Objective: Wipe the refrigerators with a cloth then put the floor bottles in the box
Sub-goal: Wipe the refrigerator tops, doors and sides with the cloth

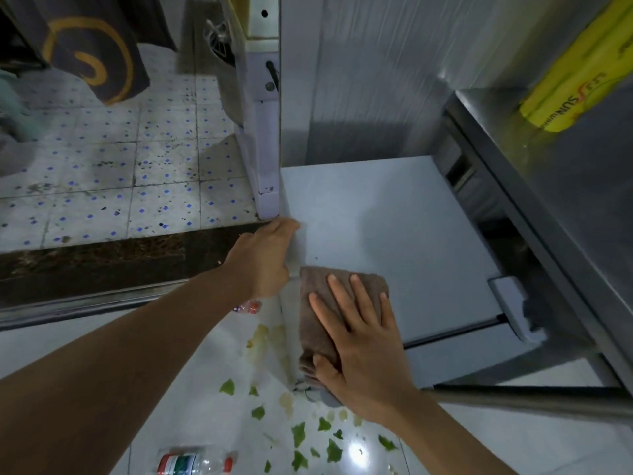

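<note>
Right grip (359, 334) flat and spread wide, fingers straight, pressing brown cloth (322, 310) against white top of small refrigerator (394, 228) near its front left edge. Left grip (265, 258) curled over left edge of same top, just beside cloth. Cloth folded, partly overhanging front edge. Tall grey refrigerator (370, 80) directly behind, with steel shelf (565, 186) to right carrying yellow package (579, 77). Below: glossy white floor (191, 365) with scattered green leaf pieces (298, 433). One plastic bottle (195, 462) lying on floor at lower frame edge; second bottle (248, 307) partly hidden under left wrist. Speckled tile floor (102, 173) beyond dark threshold at left.
</note>
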`<state>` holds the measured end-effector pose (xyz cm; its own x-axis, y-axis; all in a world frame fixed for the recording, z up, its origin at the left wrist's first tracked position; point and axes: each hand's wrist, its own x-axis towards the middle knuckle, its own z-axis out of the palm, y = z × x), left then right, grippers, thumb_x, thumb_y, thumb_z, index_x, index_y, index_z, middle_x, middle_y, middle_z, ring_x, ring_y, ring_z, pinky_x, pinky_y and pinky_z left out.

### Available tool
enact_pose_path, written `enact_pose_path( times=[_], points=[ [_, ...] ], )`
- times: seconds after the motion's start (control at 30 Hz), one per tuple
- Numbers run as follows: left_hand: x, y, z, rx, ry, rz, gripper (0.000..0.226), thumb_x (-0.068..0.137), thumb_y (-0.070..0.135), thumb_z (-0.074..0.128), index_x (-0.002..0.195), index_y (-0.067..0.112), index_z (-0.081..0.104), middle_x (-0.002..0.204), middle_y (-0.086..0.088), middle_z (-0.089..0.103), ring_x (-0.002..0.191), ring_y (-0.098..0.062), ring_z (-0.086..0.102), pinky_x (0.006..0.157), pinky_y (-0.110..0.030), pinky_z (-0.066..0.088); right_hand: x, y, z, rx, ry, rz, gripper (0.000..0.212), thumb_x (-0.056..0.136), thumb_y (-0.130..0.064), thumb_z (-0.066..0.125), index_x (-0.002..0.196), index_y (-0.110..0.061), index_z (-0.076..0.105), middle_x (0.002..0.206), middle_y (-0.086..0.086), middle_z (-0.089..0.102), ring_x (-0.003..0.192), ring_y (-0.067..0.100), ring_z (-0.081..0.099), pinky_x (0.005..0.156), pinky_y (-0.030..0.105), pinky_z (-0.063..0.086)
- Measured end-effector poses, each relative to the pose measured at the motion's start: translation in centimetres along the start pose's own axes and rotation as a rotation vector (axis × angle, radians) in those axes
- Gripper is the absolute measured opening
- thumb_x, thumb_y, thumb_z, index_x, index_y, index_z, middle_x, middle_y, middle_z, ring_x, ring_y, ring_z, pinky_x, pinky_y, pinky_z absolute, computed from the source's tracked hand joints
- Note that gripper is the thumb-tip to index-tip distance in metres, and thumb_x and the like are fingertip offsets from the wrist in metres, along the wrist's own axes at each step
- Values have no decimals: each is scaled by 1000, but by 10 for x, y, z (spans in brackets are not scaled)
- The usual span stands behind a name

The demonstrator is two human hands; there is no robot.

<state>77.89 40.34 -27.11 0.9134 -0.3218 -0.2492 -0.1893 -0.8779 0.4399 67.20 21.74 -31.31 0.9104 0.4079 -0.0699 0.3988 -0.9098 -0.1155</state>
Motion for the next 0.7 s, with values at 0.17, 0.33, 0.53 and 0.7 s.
enact_pose_path(
  times=[0.17, 0.33, 0.53, 0.7],
  points=[
    [7, 4, 8, 32, 15, 51, 69, 85, 7, 54, 147, 13, 24, 156, -1, 21, 143, -12, 21, 111, -18, 13, 37, 32, -3, 0, -11, 63, 73, 84, -67, 20, 150, -38, 12, 161, -3, 4, 148, 26, -1, 116, 54, 3],
    [5, 6, 14, 90, 80, 25, 66, 86, 23, 58, 146, 19, 30, 155, 4, 24, 141, -10, 27, 114, -31, 22, 103, 85, -8, -35, -13, 162, 74, 80, -68, 8, 149, -41, 3, 160, -7, -5, 147, 23, -5, 115, 52, -1],
    [5, 14, 18, 153, -46, -65, 82, 83, 55, 57, 149, 26, 17, 158, 11, 6, 144, -12, 16, 115, -42, 21, 105, 143, -12, -64, -18, 428, 66, 91, -60, 17, 150, -38, -2, 161, -2, -6, 147, 28, -4, 116, 57, 1],
    [5, 20, 20, 228, -79, -95, 90, 82, 56, 58, 150, 23, 10, 159, 7, -1, 145, -15, 7, 116, -43, 17, 74, 86, -6, -52, 8, 282, 64, 91, -56, 14, 150, -36, 1, 160, 6, -5, 146, 36, -5, 112, 60, -2]
  ],
)
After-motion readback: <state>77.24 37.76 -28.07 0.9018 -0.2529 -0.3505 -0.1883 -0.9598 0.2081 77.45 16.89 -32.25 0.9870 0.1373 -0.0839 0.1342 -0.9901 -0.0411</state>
